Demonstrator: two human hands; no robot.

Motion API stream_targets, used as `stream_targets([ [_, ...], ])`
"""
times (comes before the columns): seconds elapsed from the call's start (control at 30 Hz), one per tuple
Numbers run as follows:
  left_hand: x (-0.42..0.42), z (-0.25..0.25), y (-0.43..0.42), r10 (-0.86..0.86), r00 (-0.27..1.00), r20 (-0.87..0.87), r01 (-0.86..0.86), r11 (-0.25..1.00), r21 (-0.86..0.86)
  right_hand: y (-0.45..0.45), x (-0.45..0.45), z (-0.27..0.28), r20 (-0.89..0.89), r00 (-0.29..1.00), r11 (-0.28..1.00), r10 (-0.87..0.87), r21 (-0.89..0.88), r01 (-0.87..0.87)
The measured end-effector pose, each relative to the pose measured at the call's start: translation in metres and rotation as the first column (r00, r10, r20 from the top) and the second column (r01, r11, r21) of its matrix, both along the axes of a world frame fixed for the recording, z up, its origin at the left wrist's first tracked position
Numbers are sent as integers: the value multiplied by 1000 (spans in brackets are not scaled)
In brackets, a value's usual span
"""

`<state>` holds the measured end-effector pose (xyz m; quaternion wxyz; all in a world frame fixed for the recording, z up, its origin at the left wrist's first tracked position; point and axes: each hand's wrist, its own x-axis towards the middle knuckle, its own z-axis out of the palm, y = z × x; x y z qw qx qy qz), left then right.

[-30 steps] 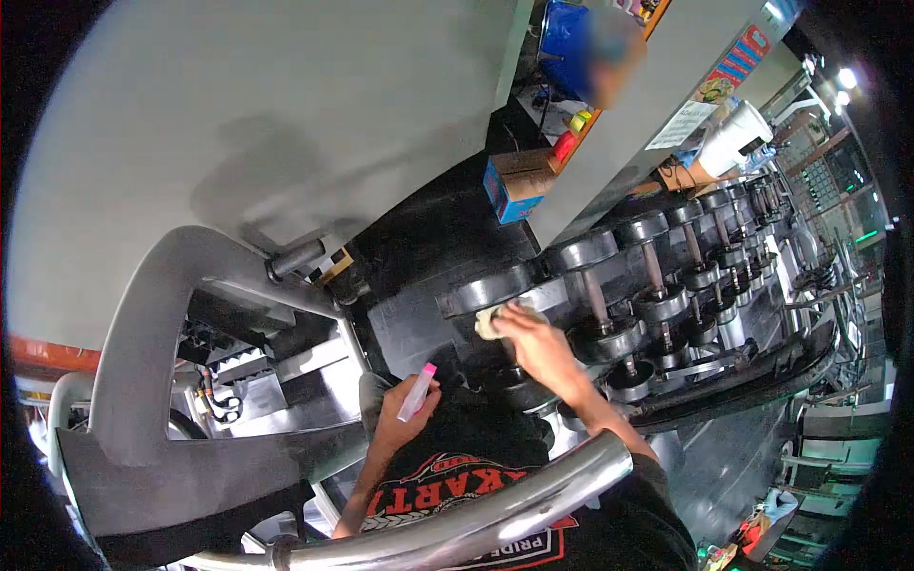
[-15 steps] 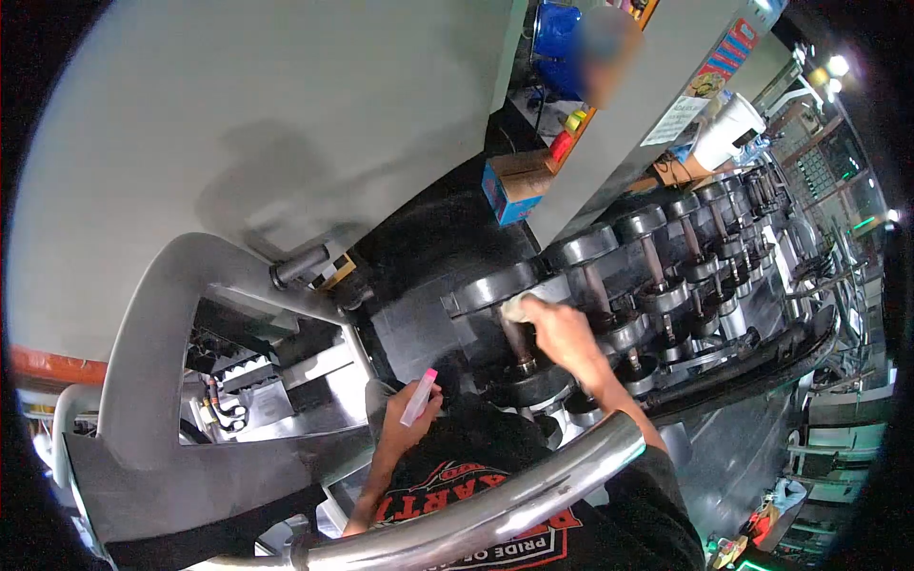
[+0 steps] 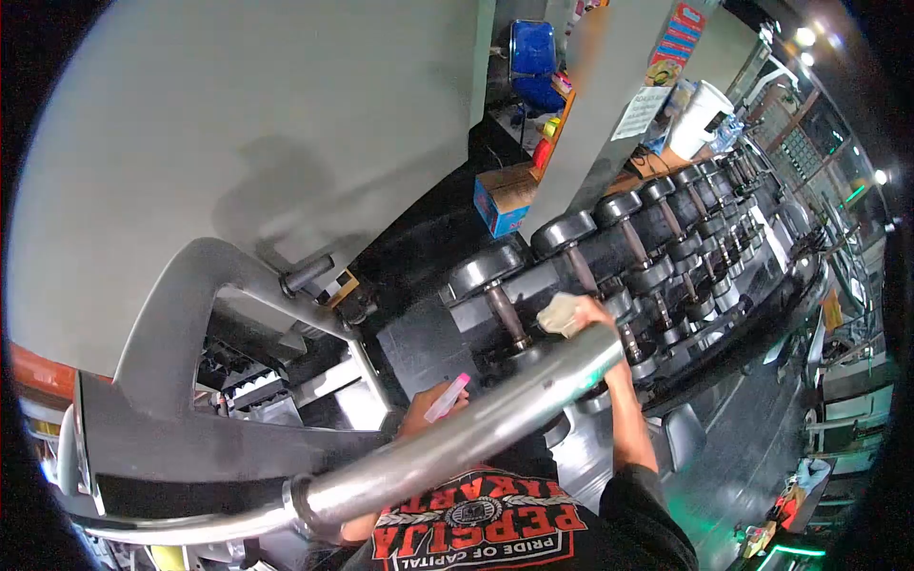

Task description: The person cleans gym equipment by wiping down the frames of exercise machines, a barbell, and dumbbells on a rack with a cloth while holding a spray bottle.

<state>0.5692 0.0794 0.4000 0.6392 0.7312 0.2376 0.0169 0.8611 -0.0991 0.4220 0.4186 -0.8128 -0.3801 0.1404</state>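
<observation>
A pale cloth [image 3: 562, 315] is bunched in my right hand [image 3: 595, 314], close to the handle of a dumbbell [image 3: 581, 270] on the rack. To the left of it lies another dumbbell [image 3: 503, 309] with a bare handle. My left hand [image 3: 428, 406] is closed around a small clear bottle [image 3: 446, 398] with a pink top. A thick metal tube [image 3: 476, 423] crosses in front of both arms and hides part of each hand.
A grey machine frame [image 3: 157, 352] stands at the left by the wall. More dumbbells [image 3: 652, 276] run back to the right. A cardboard box [image 3: 505, 200], a blue chair [image 3: 533, 52], a white bucket [image 3: 700, 121] and a partly visible, blurred person are farther off.
My right hand has moved right with the cloth, off the nearest dumbbell's handle. The view has shifted, and the metal tube now covers more of my arms. The left hand still holds the bottle.
</observation>
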Motion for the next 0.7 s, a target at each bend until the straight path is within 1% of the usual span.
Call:
stream_targets([
  [0.03,-7,-8,-4,-6,1000,3,6,1000,4,-15,-13,6,-103,980,982,-171,61,178],
  [0.1,-18,-50,-16,-52,999,-6,52,999,0,-39,-28,-2,-126,909,882,-398,221,417],
  [0.13,-24,-69,-24,-71,997,-9,71,997,-5,-50,-44,6,-259,859,816,-441,282,504],
  [0.17,-28,-77,-32,-89,996,-12,89,996,-12,-62,-56,3,-492,791,735,-364,370,568],
  [0.2,-26,-52,-38,13,996,86,-6,996,-88,-71,-66,-6,-577,704,616,-415,391,684],
  [0.23,-26,-26,-47,-6,989,148,-46,938,344,-79,-76,-15,-661,605,484,-444,391,783],
  [0.27,-25,-17,-56,72,986,150,-95,984,154,-89,-86,-13,-732,626,464,-271,470,751],
  [0.3,-24,-4,-63,146,980,137,-142,989,-40,-96,-96,-9,-731,627,468,-270,469,749],
  [0.33,-27,11,-66,144,990,-9,-144,988,-47,-103,-107,-4,-811,565,420,-152,464,780],
  [0.37,-32,5,-73,144,990,-9,-144,988,-48,-111,-116,-1,-869,494,372,-26,451,812],
  [0.4,-34,-5,-79,149,986,70,-150,989,3,-121,-121,-8,-894,438,381,89,437,814],
  [0.43,-35,-13,-84,150,977,152,-160,986,55,-131,-128,-13,-892,443,379,90,442,813],
  [0.47,-38,-2,-91,177,977,118,-179,984,11,-137,-137,-11,-911,382,372,159,413,831],
  [0.5,-40,6,-96,178,976,124,-181,983,9,-141,-145,-10,-921,317,369,227,382,847],
  [0.53,-42,12,-100,191,979,71,-190,981,-29,-143,-152,-8,-891,361,386,277,447,807],
  [0.57,-44,14,-104,203,979,18,-201,977,-66,-145,-158,-5,-889,363,390,280,451,803],
  [0.6,-45,11,-107,210,978,21,-208,976,-67,-147,-164,-3,-911,324,416,256,406,814],
  [0.63,-45,5,-110,221,973,59,-220,975,-30,-147,-170,1,-930,284,441,232,361,822],
  [0.67,-45,6,-113,232,968,98,-234,972,7,-144,-178,10,-937,280,453,209,347,822],
  [0.7,-45,7,-115,242,965,102,-244,970,7,-144,-180,7,-935,282,460,213,351,816],
])
